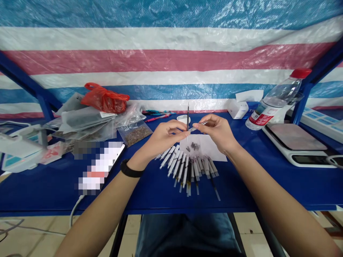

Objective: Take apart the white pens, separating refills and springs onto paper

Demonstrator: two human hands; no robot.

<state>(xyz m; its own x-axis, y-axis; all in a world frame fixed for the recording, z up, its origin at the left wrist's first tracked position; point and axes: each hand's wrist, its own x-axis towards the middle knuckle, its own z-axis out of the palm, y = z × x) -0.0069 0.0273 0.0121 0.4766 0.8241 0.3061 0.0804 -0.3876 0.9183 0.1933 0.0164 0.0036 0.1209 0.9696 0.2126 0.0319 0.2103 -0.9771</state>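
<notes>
Fingers pinched, folks: my left hand (166, 135) has a thin dark upright refill (188, 116), right hand (218, 131) a slim silvery piece (201, 124).

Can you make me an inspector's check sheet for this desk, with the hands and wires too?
Surface: blue table, shiny.
Job's things: white pen barrels and dark refills fanned out; small grey pieces on white paper.
Clutter: red bag, clear bags, phone, bottle, scale.
Left hand: holds a thin dark rod upright.
Right hand: pinches a small silvery piece.
Cables: white cable at the phone; others on the floor.
Surroundings: striped sheet behind; tiled floor.
</notes>
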